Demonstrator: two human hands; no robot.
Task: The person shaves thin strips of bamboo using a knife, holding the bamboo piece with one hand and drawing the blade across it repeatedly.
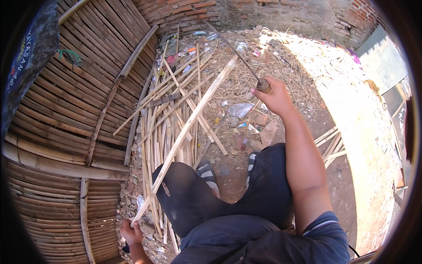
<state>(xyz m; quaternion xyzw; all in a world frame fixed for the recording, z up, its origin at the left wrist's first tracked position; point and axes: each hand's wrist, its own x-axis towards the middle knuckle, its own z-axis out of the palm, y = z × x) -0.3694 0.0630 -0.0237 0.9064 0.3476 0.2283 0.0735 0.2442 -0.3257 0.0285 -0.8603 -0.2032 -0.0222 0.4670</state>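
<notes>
My left hand, low at the left, is closed around the near end of a long pale bamboo strip. The strip slants up and away to the right, passing over my left knee. My right hand grips the wooden handle of a machete, held out ahead at the right. Its long, narrow-looking blade points forward and to the left, and in this view it runs close past the strip's far end. Whether blade and strip touch I cannot tell.
Many bamboo strips lie piled at the left beside a slatted bamboo wall. More strips lie at the right. Rubble and litter, with a clear plastic bag, cover the ground ahead. A brick wall stands at the back.
</notes>
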